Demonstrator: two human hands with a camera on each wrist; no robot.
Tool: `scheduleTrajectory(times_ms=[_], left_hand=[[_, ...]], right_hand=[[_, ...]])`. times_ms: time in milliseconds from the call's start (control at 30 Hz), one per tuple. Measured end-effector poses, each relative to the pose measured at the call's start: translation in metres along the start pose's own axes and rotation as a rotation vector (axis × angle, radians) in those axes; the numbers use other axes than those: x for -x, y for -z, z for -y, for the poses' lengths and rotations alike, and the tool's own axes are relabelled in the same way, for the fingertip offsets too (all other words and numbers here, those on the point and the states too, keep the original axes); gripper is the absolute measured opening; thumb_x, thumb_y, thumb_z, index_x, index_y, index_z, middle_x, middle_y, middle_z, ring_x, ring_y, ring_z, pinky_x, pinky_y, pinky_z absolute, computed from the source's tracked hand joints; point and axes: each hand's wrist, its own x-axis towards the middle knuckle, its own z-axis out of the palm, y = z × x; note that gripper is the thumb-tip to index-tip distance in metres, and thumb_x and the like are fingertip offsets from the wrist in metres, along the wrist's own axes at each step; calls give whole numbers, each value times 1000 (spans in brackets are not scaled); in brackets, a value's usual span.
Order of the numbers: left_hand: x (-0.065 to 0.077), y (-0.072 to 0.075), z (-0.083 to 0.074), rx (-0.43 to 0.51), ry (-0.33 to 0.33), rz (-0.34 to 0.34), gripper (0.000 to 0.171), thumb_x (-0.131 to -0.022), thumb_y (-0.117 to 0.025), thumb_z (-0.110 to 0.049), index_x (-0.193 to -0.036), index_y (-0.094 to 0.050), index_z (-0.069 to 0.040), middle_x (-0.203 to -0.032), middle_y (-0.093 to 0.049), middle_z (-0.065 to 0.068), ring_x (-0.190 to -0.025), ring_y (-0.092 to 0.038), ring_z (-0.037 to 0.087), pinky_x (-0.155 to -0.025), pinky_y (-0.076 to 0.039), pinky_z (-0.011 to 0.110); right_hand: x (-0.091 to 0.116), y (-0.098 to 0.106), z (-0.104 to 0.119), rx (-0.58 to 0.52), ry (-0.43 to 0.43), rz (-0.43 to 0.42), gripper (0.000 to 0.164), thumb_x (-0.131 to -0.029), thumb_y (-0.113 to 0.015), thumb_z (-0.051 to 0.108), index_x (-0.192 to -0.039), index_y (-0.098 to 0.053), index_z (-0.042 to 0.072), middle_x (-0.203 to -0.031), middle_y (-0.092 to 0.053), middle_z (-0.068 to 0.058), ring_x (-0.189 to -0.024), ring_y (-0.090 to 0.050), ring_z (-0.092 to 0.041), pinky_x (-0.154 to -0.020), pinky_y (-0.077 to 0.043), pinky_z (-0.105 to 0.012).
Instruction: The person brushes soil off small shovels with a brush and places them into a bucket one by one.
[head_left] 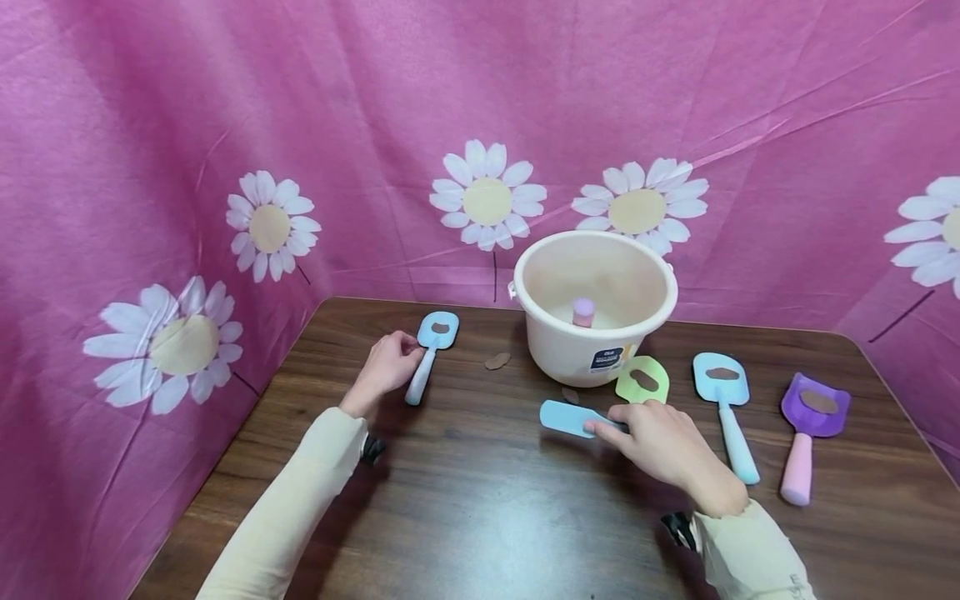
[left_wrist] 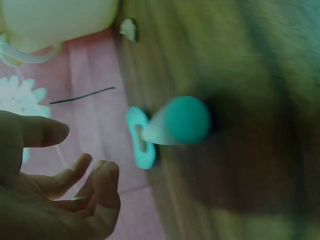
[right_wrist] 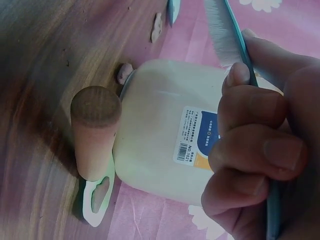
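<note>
My right hand (head_left: 663,442) grips a light blue brush (head_left: 567,418) by its handle, held over the table in front of the white bucket (head_left: 540,333). White bristles (right_wrist: 222,35) show in the right wrist view. Beside a light blue toy shovel (head_left: 422,379) at the left is my left hand (head_left: 388,362), its fingers loosely bent with nothing between them in the left wrist view. That shovel lies on the table with a brown piece in its scoop. A green shovel (right_wrist: 97,200) with an orange-brown handle sits by the bucket, its handle hidden behind my right hand in the head view.
Inside the bucket stands a pink cylinder end (head_left: 583,312). Another blue shovel (head_left: 738,442) and a purple shovel (head_left: 798,467) with a pink handle lie at the right, brown pieces in their scoops. Loose brown pieces, one a brown flake (head_left: 497,361), lie near the bucket.
</note>
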Motion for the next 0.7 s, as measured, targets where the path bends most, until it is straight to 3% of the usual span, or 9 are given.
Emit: scheduleTrajectory(times_ms=[200,400,567,700], left_hand=[[0,-9,14,-47,86,100,35,-92,-56,-23,-114,-60,4,-110,-65,19,-107,-59,33,-95,-48,45],[1,-18,19,-73,119,174,39,-91,-59,-24,-114,-58,7,-108,-64,20,-97,-58,30,-86,-50,41],[1,-25,21,-83,140,201,41,-90,-62,-26,-113,-58,7,-108,-61,18,-91,-55,26,-80,-49,34],[0,-29,21,-84,126,200,38,-88,-65,-25,-107,-61,8,-106,-61,19,-92,-54,27,-82,-50,36]], right_hand=[[1,-1,-2,-5,-6,7,51,-90,-52,59,-58,-41,22,-53,-30,10,-49,-32,-8,-44,-27,-25],[1,0,-2,-9,-16,17,51,-90,-52,60,-58,-40,23,-53,-30,9,-49,-32,-9,-44,-27,-26],[2,-1,-2,-6,-18,17,50,-90,-53,59,-58,-40,23,-53,-30,9,-49,-33,-9,-44,-28,-26],[2,-2,-2,-4,-17,16,50,-90,-54,58,-58,-40,23,-53,-30,9,-50,-34,-9,-44,-28,-26]])
